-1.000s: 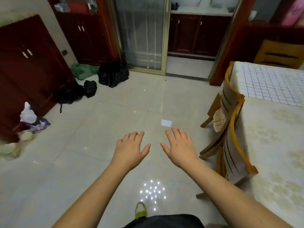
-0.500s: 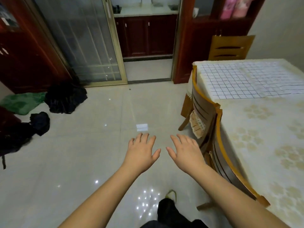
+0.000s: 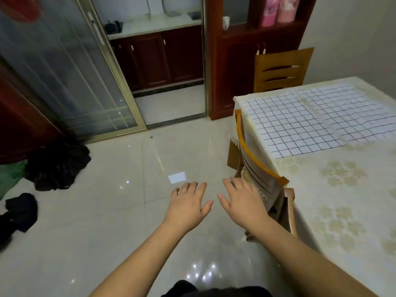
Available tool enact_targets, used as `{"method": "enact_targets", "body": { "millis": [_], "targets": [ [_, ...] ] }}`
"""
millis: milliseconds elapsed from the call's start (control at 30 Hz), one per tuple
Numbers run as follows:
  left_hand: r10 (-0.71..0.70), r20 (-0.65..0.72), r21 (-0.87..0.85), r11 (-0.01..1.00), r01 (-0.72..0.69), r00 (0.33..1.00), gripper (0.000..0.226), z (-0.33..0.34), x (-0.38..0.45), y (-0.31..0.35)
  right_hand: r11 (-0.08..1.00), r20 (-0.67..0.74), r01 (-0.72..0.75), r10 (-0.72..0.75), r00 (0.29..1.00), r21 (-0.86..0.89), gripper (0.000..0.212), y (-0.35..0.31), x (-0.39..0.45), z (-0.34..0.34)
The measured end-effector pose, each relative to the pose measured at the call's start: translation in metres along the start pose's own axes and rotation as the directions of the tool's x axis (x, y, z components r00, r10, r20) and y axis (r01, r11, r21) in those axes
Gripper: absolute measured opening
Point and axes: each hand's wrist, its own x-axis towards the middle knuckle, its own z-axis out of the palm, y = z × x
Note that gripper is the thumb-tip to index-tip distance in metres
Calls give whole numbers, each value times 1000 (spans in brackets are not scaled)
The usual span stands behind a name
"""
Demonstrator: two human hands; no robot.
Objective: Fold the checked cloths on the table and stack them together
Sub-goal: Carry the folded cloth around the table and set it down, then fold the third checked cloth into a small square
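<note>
— Any folding done?
— None: both checked cloths [image 3: 293, 127] lie flat, side by side, on the bench [image 3: 342, 200]. Left hand [image 3: 188, 204] and right hand [image 3: 242, 202] hover over the floor, fingers spread, holding nothing.

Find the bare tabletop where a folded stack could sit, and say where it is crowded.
Free: the floral tablecloth nearer than the two checked cloths, right of the tucked-in chair. Crowded: the far end, where the left cloth and right cloth lie side by side.
</note>
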Motion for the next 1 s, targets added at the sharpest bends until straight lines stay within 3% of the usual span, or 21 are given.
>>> {"method": "enact_targets", "body": {
  "millis": [300,567,867,1000],
  "targets": [
    [124,19,-26,992,-123,992,57,-7,143,-66,991,-28,-137,137,990,10,59,-5,132,7],
    [296,51,-49,955,-294,954,57,-44,268,-117,955,-81,-295,296,952,22,54,-7,243,-18],
    [489,55,-56,872,-486,871,67,-52,402,-81,890,-120,-455,455,882,33,60,63,324,-44],
    [518,59,-106,853,-510,854,53,-55,478,-55,817,-163,-570,577,800,92,50,112,365,-47]
  ]
}}
